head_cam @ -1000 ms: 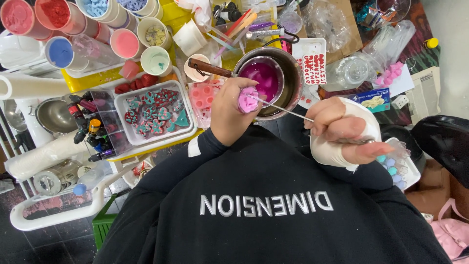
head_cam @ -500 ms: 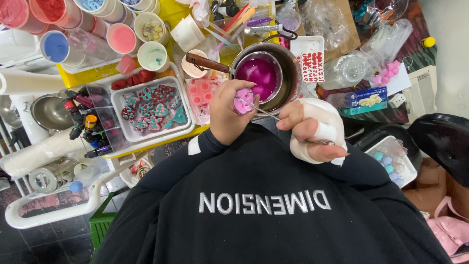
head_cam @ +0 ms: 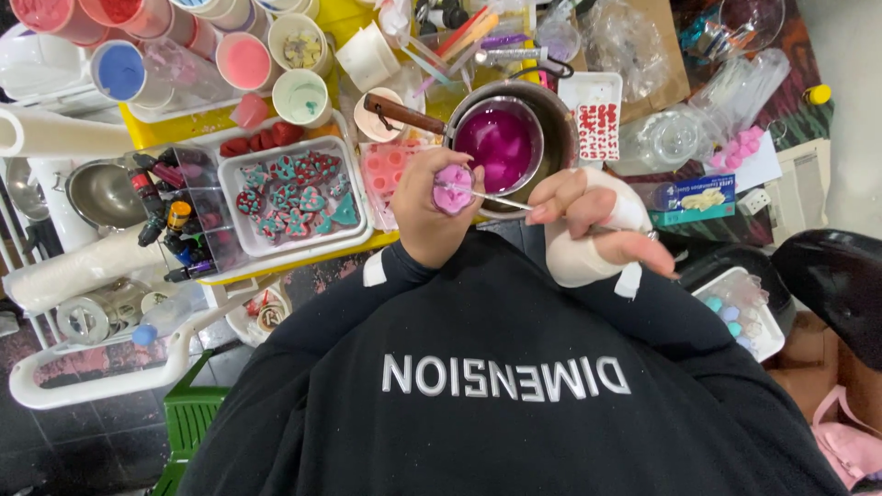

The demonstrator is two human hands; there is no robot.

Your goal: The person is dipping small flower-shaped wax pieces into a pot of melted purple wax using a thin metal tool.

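Note:
My left hand (head_cam: 427,216) is closed around a small round pink piece (head_cam: 453,188), held up in front of a metal pot (head_cam: 560,119) of magenta liquid (head_cam: 498,142). My right hand (head_cam: 588,216), partly wrapped in white cloth, pinches a thin metal pick (head_cam: 487,195). The pick's tip lies across the top of the pink piece. Both hands hover just above the near edge of the yellow table (head_cam: 175,129).
A white tray (head_cam: 360,225) of red and teal heart shapes sits left of the hands, next to a pink mould (head_cam: 386,170). Cups of coloured material (head_cam: 243,60), small bottles (head_cam: 170,220), plastic bags (head_cam: 634,41) and a box of pale pieces (head_cam: 740,308) surround the pot.
My right hand has moved left toward my left hand, bringing the pick onto the pink piece. My left hand has stayed near the pot's rim.

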